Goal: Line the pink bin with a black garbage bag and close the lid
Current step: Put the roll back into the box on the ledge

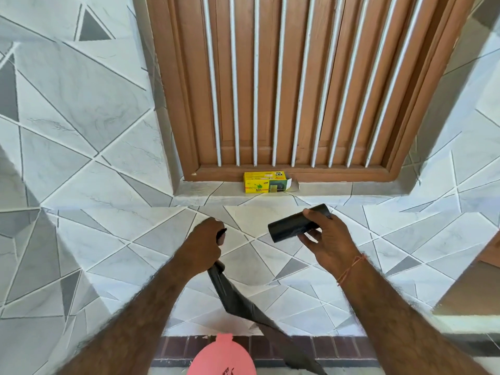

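Observation:
My left hand [204, 241] is closed around the top of a black garbage bag [238, 301], which hangs down from the fist in a long folded strip toward the bottom of the view. My right hand [327, 239] holds a roll of black garbage bags [293, 226] tilted across the fingers, apart from the hanging bag. The pink bin's lid [221, 357] shows at the bottom centre, right below my arms; the rest of the bin is hidden.
A yellow garbage-bag box [266, 182] with an open flap lies on the tiled window sill [216, 189]. Above it is a brown wooden window with white bars [292, 85]. Grey-and-white tiled wall all around; a brick strip [338, 347] at floor level.

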Demonstrator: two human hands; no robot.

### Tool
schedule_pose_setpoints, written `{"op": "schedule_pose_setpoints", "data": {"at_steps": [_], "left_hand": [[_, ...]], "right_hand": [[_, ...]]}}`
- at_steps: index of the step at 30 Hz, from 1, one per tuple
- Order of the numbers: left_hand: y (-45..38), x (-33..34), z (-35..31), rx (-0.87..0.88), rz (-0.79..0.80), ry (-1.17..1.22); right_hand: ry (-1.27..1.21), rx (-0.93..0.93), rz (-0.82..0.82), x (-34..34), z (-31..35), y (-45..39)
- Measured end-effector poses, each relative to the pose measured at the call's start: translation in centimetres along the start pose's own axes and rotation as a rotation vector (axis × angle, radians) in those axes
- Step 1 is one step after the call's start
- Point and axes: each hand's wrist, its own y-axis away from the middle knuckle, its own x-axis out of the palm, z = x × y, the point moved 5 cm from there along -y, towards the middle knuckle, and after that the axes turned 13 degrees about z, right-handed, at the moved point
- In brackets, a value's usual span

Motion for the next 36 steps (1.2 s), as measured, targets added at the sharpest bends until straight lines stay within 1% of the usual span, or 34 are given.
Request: {"op": "schedule_pose_setpoints", "data": {"at_steps": [4,9,13,15,17,20,25,28,33,36], "left_hand": [[-6.6,0.8,-2.9,0.039,0.027,-0.066],[-14.5,1.7,-7.4,0.050,-0.026,-0.256],[-20.0,2.0,-9.9,-0.019,0.061,-0.433],[-21.9,2.2,-10.5,-0.056,0.109,-0.511],[-23.6,2.4,-10.7,-0.054,0.148,-0.555],[-25.0,2.3,-10.7,-0.012,0.167,-0.583],[-25.7,1.6,-11.2,0.066,0.220,-0.710],[-25.5,1.1,-11.1,0.101,0.234,-0.697],[-24.3,0.8,-10.8,0.223,0.160,-0.556],[-23.8,0.1,-10.5,0.229,0.104,-0.449]], "right_hand": [[-0.030,-0.037,-0.023,-2.3,3.3,-5.2],[-0.036,-0.065,-0.048,-4.9,6.7,-11.0],[-0.026,-0.090,-0.061,-6.0,8.0,-14.2],[-0.049,-0.102,-0.081,-6.3,8.2,-15.4],[-0.070,-0.103,-0.100,-6.5,8.3,-16.4],[-0.070,-0.108,-0.134,-6.6,8.5,-17.1],[-0.082,-0.126,-0.160,-5.8,8.9,-17.5],[-0.085,-0.164,-0.165,-4.8,9.4,-17.7],[-0.062,-0.294,-0.154,-2.6,10.5,-18.1],[0.033,-0.356,-0.192,-1.5,10.3,-18.2]]}}
